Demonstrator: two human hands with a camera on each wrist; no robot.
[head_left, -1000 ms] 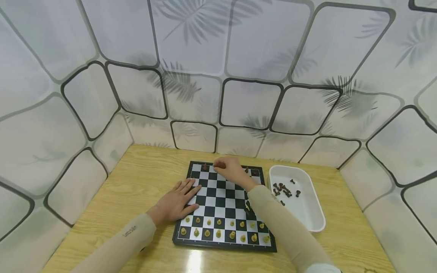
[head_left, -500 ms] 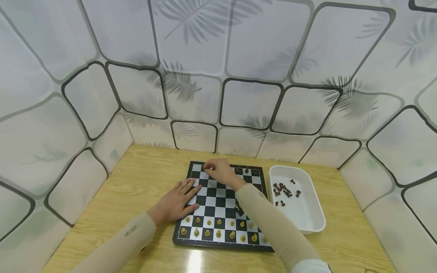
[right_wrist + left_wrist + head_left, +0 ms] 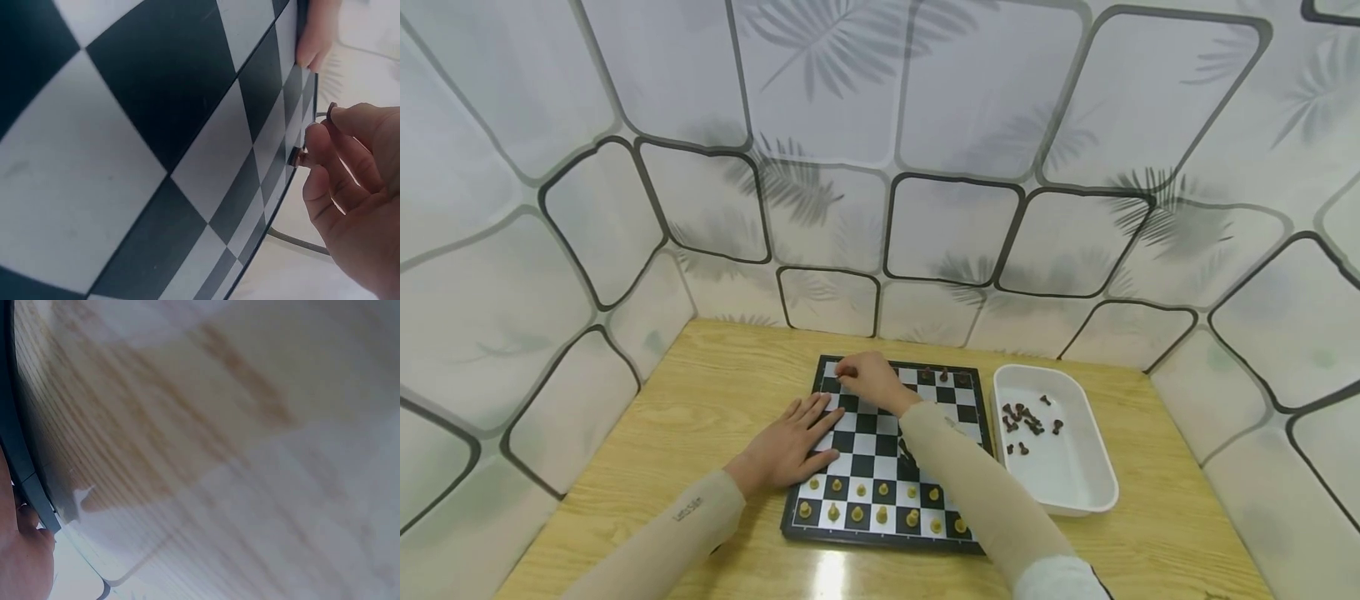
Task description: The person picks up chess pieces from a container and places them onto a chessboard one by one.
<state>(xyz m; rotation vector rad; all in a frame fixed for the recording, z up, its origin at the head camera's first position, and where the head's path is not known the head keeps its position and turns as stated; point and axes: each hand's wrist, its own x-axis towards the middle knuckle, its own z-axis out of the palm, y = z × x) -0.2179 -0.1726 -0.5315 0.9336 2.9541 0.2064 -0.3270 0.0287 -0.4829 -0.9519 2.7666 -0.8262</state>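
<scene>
The left hand (image 3: 786, 447) lies spread on the chessboard (image 3: 885, 446) at left; the right hand (image 3: 871, 379) pinches a dark piece (image 3: 331, 112) at far left.

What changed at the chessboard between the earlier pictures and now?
The right hand moved left along the far side of the chessboard and pinches a dark piece; no grasp or release is visible. Its sleeve moved left too, covering the board's near right corner. The left hand, white tray and visible light pieces stayed as they were.
</scene>
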